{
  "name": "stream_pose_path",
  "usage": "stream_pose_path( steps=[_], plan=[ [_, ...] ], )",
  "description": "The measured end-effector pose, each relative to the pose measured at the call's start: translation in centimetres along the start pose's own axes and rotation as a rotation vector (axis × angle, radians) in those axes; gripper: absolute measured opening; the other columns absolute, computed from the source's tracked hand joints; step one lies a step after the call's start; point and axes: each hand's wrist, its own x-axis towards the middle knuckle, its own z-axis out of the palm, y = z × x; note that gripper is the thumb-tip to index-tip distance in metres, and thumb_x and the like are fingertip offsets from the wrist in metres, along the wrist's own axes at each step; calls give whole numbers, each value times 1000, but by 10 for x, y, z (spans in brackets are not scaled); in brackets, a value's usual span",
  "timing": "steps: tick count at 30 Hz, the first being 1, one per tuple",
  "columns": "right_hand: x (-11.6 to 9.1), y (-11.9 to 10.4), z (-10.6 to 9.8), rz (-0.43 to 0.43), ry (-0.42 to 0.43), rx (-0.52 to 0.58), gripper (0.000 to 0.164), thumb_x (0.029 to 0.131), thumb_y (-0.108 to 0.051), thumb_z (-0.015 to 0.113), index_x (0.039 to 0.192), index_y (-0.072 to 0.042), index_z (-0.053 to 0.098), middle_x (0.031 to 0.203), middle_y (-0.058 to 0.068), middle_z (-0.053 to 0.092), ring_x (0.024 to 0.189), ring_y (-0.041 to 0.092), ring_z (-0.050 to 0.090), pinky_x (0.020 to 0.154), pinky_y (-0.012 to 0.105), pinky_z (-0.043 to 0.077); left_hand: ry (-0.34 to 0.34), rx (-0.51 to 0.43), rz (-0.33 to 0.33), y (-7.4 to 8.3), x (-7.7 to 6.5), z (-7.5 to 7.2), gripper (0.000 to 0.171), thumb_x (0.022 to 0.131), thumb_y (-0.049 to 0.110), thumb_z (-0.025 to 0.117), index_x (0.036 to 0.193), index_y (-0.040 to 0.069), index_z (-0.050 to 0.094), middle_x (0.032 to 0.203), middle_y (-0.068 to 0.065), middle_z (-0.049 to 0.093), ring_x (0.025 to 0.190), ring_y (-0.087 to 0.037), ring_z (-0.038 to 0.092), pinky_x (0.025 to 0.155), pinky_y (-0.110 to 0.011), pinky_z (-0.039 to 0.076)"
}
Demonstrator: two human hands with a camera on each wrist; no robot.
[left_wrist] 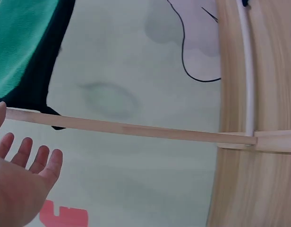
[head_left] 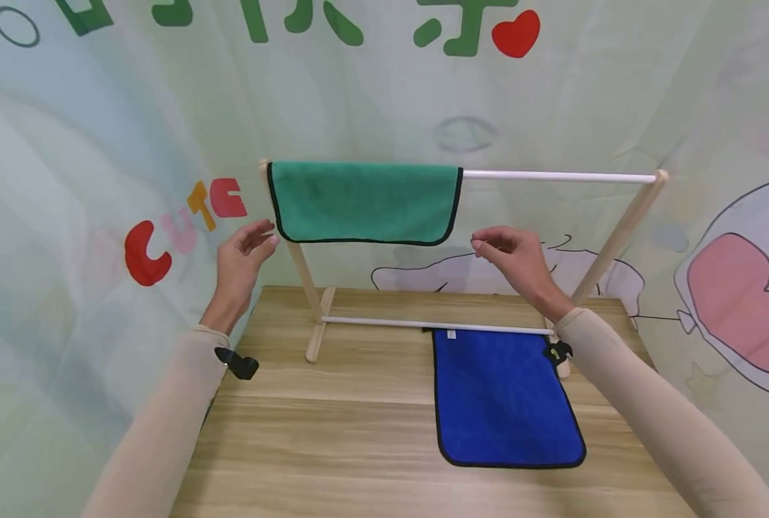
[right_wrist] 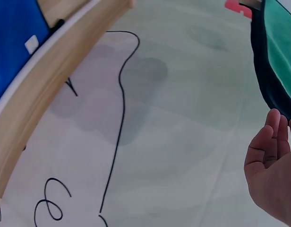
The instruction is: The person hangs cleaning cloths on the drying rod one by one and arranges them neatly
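Observation:
A green towel (head_left: 366,201) with black edging hangs folded over the upper white rail at the left part of a wooden rack (head_left: 620,237). Just left of its lower left corner is my left hand (head_left: 244,259), fingers bent slightly and holding nothing. In the left wrist view that hand (left_wrist: 25,182) shows spread fingers near the rack's wooden post (left_wrist: 136,131). My right hand (head_left: 516,259) hovers right of the towel's lower right corner, apart from it in the head view, with thumb and fingers loosely together. Nothing appears in the right hand (right_wrist: 278,165) in its wrist view.
A blue towel (head_left: 503,399) with black edging lies from the lower white rail (head_left: 384,322) onto the wooden table (head_left: 319,439). The upper rail (head_left: 559,176) is bare on the right. Behind the rack hangs a printed cloth backdrop (head_left: 371,93).

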Motion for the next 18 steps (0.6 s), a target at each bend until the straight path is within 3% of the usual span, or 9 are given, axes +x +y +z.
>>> stream_pose_path(
  steps=[6,11,18],
  plan=[
    [-23,15,1,48,-16,-28,32,109,-30,75,128,-6,80,117,13,79,104,18,73,91,21,58,-20,51,9,-19,-6,3,50,109,15,73,154,-3,60,153,-23,61,136,-20,62,103,-15,51],
    [-41,30,2,67,-29,-56,30,109,-27,74,129,-5,79,123,12,78,106,18,73,91,18,57,-36,57,21,-35,-13,8,55,110,14,72,160,0,54,157,-23,59,137,-23,62,102,-14,51],
    [-73,58,6,104,-53,-69,28,109,-24,74,130,-5,78,124,12,78,108,22,73,92,16,56,-40,24,-22,-57,-24,14,62,110,13,71,165,1,46,160,-22,57,143,-37,57,99,-13,51]
  ],
)
